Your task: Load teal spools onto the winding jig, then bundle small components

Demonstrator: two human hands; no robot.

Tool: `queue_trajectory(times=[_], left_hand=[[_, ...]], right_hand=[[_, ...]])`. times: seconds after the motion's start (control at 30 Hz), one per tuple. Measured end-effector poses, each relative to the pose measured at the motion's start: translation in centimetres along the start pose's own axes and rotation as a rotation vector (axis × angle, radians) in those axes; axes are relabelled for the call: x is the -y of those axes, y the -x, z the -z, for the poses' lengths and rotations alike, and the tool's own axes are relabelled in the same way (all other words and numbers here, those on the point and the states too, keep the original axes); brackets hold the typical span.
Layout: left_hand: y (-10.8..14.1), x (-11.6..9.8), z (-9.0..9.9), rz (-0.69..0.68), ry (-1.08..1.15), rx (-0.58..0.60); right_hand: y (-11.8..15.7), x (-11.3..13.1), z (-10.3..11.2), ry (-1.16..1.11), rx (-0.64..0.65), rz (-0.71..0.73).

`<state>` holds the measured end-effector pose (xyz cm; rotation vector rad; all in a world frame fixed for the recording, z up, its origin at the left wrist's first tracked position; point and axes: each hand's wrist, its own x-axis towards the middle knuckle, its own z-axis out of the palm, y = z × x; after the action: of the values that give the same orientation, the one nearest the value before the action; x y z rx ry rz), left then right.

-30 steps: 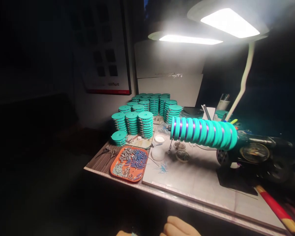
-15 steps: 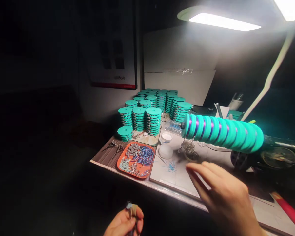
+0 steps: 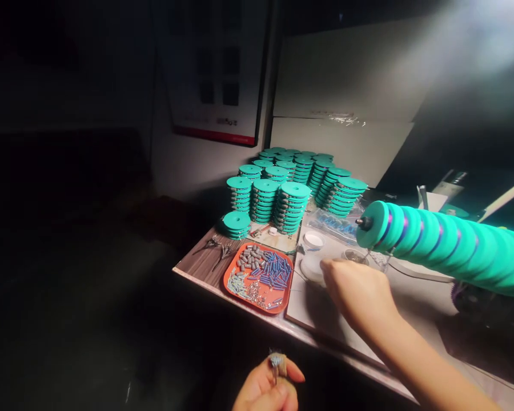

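Note:
My left hand [image 3: 268,383] is below the table's front edge, its fingers closed on a small bundle with a pale blue tip [image 3: 276,359]. Something tan is wrapped beside that tip; whether it belongs to the bundle or to a finger is unclear. Over the table, my right hand [image 3: 355,285] reaches forward with its fingers curled together at the white round dish [image 3: 312,266]. The fingertips are hidden behind the hand, so anything in them does not show. Left of it lies an orange tray [image 3: 278,307] with grey cylinders, blue ribbed pieces, pale sticks and small metal bits.
Stacks of turquoise spools [image 3: 294,190] fill the table's back. A row of turquoise spools on a rod [image 3: 432,237] juts in from the right, above my right forearm. A white lid [image 3: 314,239] and a clear bag with blue pieces [image 3: 332,222] lie behind the dish.
The view has turned right, shifting the scene leftward relative to my right hand. That hand has moved forward from the table's front to the white dish, its fingers curling in. My left hand keeps its hold.

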<state>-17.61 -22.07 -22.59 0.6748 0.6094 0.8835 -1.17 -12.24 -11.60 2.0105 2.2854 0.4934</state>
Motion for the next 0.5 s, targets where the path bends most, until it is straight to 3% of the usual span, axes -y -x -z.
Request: queue_trajectory(times=[0.2, 0.3, 0.37, 0.4, 0.47, 0.5], left_hand=[[0.2, -0.4, -0.7, -0.067, -0.045, -0.031], [0.3, -0.7, -1.3, -0.037, -0.052, -0.059], [0.5, -0.8, -1.8, -0.001, -0.046, -0.091], [0.5, -0.9, -2.2, 0.018, -0.045, -0.11], [0.7, -0.9, -3.0, 0.05, -0.064, -0.144], [0.7, -0.8, -3.4, 0.064, -0.083, -0.161]], right_hand=[[-0.2, 0.2, 0.3, 0.014, -0.032, -0.006], [1.6, -0.4, 0.2, -0.003, -0.073, -0.002], [4.2, -1.0, 0.1, -0.046, -0.232, -0.004], [5.7, -1.2, -0.1, -0.098, -0.416, 0.018], [8.8, -1.0, -0.6, -0.255, -0.667, 0.148], [10.2, -0.7, -1.0, -0.349, -0.701, 0.232]])
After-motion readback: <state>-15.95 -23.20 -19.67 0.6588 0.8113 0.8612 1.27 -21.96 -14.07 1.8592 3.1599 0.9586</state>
